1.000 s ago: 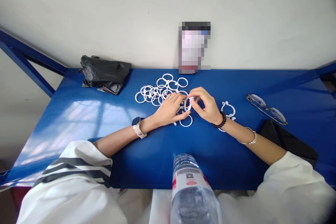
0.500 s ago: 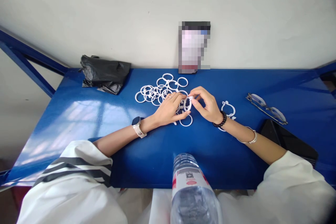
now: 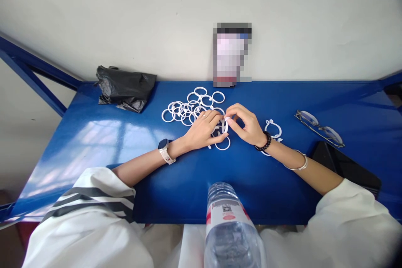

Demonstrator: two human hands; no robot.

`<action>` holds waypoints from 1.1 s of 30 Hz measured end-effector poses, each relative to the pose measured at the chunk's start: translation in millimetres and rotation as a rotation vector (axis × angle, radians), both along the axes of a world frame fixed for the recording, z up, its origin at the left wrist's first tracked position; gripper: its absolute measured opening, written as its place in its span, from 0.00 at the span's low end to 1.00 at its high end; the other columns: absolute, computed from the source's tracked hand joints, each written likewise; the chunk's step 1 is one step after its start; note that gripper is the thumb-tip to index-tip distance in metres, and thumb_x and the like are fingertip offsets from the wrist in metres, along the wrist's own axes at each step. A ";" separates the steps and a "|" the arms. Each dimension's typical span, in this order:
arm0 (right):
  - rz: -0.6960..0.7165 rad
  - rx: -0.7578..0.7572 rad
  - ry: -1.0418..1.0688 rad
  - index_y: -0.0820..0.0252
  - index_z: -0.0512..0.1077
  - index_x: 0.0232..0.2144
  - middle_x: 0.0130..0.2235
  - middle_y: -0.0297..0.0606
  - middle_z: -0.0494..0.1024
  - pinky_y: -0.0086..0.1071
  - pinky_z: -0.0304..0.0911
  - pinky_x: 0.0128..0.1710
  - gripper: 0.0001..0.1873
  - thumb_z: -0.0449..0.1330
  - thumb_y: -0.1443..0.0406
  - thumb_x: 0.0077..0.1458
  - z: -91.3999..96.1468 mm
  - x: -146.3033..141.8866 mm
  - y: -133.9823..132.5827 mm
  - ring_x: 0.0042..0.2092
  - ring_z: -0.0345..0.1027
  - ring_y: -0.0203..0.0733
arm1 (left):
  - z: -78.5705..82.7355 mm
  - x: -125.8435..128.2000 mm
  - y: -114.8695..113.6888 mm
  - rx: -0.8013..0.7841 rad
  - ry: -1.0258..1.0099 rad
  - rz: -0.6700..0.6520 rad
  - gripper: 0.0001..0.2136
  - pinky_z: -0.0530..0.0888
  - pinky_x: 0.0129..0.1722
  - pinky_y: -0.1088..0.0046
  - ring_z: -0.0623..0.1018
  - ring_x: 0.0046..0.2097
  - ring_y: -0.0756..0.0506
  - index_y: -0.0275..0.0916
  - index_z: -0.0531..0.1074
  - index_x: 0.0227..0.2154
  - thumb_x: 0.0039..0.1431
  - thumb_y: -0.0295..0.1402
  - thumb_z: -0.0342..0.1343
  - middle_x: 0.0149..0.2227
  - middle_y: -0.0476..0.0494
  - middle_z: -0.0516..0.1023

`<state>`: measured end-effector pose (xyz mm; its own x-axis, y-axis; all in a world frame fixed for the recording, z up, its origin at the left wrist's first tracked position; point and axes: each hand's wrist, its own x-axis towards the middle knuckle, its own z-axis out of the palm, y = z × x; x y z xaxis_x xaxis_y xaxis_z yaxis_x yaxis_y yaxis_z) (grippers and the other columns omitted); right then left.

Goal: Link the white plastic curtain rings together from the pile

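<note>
Between my two hands is a white plastic ring (image 3: 225, 126), seen nearly edge-on. My left hand (image 3: 204, 129) grips its left side, thumb low and fingers above. At its top, my right hand (image 3: 246, 124) pinches the ring between thumb and forefinger; the pinched detail is partly hidden by the fingertips. Several loose white rings (image 3: 187, 118), each with a small knob, overlap on the table behind and left of my left hand. One more loose ring (image 3: 222, 149) lies just below the hands. Beside my right wrist rest joined white rings (image 3: 274, 130), partly covered by the forearm.
The blue table (image 3: 176, 188) meets a pale wall. A black plastic bag (image 3: 127, 90) lies at back left, and a blurred upright phone-like object (image 3: 231, 54) leans on the wall. Glasses (image 3: 319, 127) and a black phone (image 3: 345, 167) are at right. A clear bottle (image 3: 230, 230) stands in front.
The held ring has turned from a wider, open view to nearly edge-on. Both hands keep nearly the same place and grip.
</note>
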<state>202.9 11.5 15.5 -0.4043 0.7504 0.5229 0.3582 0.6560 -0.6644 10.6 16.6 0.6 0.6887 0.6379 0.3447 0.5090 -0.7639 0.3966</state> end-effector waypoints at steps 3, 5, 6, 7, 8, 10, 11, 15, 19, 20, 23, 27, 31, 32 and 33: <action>0.006 -0.011 0.000 0.57 0.67 0.35 0.35 0.38 0.72 0.33 0.66 0.31 0.06 0.52 0.64 0.63 -0.4 0.1 0.2 0.35 0.68 0.39 | 0.0 0.0 0.2 -0.002 0.004 0.001 0.20 0.70 0.48 0.58 0.72 0.48 0.37 0.33 0.66 0.46 0.64 0.46 0.48 0.47 0.34 0.73; 0.006 -0.013 0.003 0.57 0.67 0.35 0.35 0.38 0.72 0.33 0.66 0.31 0.06 0.52 0.64 0.63 -0.7 0.2 0.3 0.35 0.68 0.38 | 0.1 -0.1 0.1 -0.001 0.002 0.001 0.20 0.70 0.48 0.58 0.72 0.48 0.37 0.33 0.66 0.46 0.64 0.46 0.48 0.47 0.34 0.73; 0.007 -0.012 0.004 0.58 0.67 0.35 0.35 0.38 0.72 0.32 0.66 0.31 0.06 0.52 0.64 0.64 -0.8 0.3 0.4 0.35 0.68 0.38 | 0.1 -0.1 0.0 -0.001 0.002 0.001 0.20 0.70 0.48 0.58 0.72 0.48 0.37 0.33 0.66 0.46 0.64 0.46 0.48 0.47 0.34 0.73; 0.008 -0.010 0.005 0.58 0.67 0.35 0.35 0.38 0.72 0.32 0.66 0.31 0.06 0.52 0.64 0.64 -0.9 0.4 0.5 0.35 0.68 0.38 | 0.0 -0.1 -0.1 -0.003 0.002 0.001 0.20 0.70 0.48 0.58 0.72 0.48 0.37 0.33 0.66 0.47 0.64 0.46 0.48 0.47 0.33 0.73; 0.010 -0.008 0.005 0.58 0.68 0.35 0.35 0.38 0.72 0.32 0.66 0.31 0.06 0.52 0.64 0.64 -1.0 0.6 0.5 0.35 0.68 0.38 | 0.0 -0.2 -0.2 -0.007 0.004 0.002 0.20 0.69 0.49 0.59 0.72 0.48 0.37 0.33 0.66 0.47 0.64 0.46 0.48 0.47 0.33 0.73; 0.012 -0.005 0.004 0.57 0.68 0.35 0.35 0.38 0.72 0.32 0.67 0.31 0.06 0.52 0.64 0.64 -1.2 0.9 0.6 0.35 0.68 0.38 | -0.2 -0.1 -0.4 -0.017 0.006 0.004 0.20 0.69 0.49 0.59 0.72 0.49 0.37 0.33 0.65 0.48 0.64 0.46 0.48 0.48 0.33 0.72; 0.014 -0.005 0.004 0.57 0.68 0.35 0.35 0.38 0.72 0.32 0.67 0.31 0.06 0.52 0.64 0.64 -1.3 1.1 0.6 0.35 0.68 0.38 | -0.3 0.0 -0.5 -0.020 0.006 0.005 0.20 0.69 0.49 0.58 0.72 0.49 0.37 0.34 0.65 0.48 0.64 0.46 0.48 0.48 0.34 0.72; 0.026 0.005 0.007 0.58 0.68 0.35 0.35 0.39 0.72 0.32 0.66 0.32 0.06 0.52 0.65 0.63 -1.4 1.7 0.9 0.35 0.68 0.38 | -0.3 0.2 -0.7 -0.026 0.005 0.007 0.20 0.69 0.50 0.58 0.72 0.50 0.37 0.34 0.65 0.47 0.63 0.47 0.48 0.48 0.34 0.72; 0.037 0.003 -0.002 0.58 0.67 0.34 0.35 0.38 0.72 0.33 0.66 0.32 0.06 0.52 0.65 0.64 -0.9 1.5 1.4 0.35 0.68 0.38 | 0.3 0.1 -1.1 -0.042 -0.003 0.011 0.19 0.69 0.50 0.58 0.72 0.50 0.38 0.35 0.66 0.47 0.63 0.46 0.49 0.48 0.34 0.73; 0.039 -0.001 -0.002 0.58 0.67 0.34 0.35 0.38 0.72 0.33 0.66 0.32 0.06 0.52 0.64 0.64 -0.7 1.4 1.5 0.35 0.68 0.38 | 0.5 0.0 -1.2 -0.045 -0.008 0.013 0.19 0.69 0.50 0.58 0.72 0.50 0.38 0.35 0.65 0.47 0.63 0.46 0.50 0.48 0.34 0.73; 0.036 -0.020 0.001 0.58 0.67 0.35 0.35 0.38 0.73 0.32 0.66 0.32 0.06 0.52 0.63 0.64 -0.4 1.1 1.5 0.36 0.68 0.38 | 0.9 0.0 -1.3 -0.047 -0.021 0.022 0.18 0.70 0.50 0.59 0.72 0.50 0.38 0.35 0.65 0.46 0.62 0.44 0.51 0.48 0.35 0.73; 0.039 -0.040 0.006 0.57 0.68 0.36 0.36 0.39 0.73 0.33 0.67 0.31 0.07 0.52 0.63 0.64 -0.2 1.0 1.1 0.36 0.69 0.39 | 1.2 0.1 -1.4 -0.063 -0.014 0.036 0.17 0.70 0.49 0.59 0.73 0.48 0.38 0.35 0.65 0.46 0.61 0.43 0.52 0.47 0.36 0.73; 0.044 -0.072 0.001 0.57 0.68 0.37 0.37 0.39 0.73 0.32 0.67 0.32 0.07 0.51 0.62 0.64 -0.4 1.1 1.2 0.37 0.69 0.39 | 1.5 0.6 -1.5 -0.079 -0.016 0.052 0.17 0.70 0.48 0.59 0.73 0.47 0.38 0.35 0.65 0.46 0.61 0.44 0.52 0.46 0.36 0.73; 0.044 -0.081 -0.003 0.57 0.68 0.38 0.38 0.39 0.73 0.32 0.67 0.32 0.08 0.51 0.62 0.64 -0.5 1.0 1.4 0.38 0.69 0.39 | 1.7 0.7 -1.6 -0.082 -0.020 0.057 0.17 0.70 0.48 0.59 0.73 0.47 0.38 0.35 0.65 0.45 0.61 0.44 0.52 0.46 0.36 0.74; 0.043 -0.089 -0.005 0.57 0.68 0.38 0.38 0.39 0.73 0.32 0.67 0.31 0.08 0.51 0.62 0.64 -0.5 1.0 1.5 0.38 0.69 0.39 | 1.8 0.8 -1.6 -0.084 -0.024 0.061 0.17 0.70 0.48 0.59 0.73 0.47 0.38 0.35 0.65 0.45 0.61 0.44 0.52 0.45 0.36 0.74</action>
<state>203.9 13.1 15.0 -0.4394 0.7758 0.4529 0.3349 0.6093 -0.7188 11.4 15.0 2.5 0.6401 0.7055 0.3043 0.5426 -0.6955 0.4710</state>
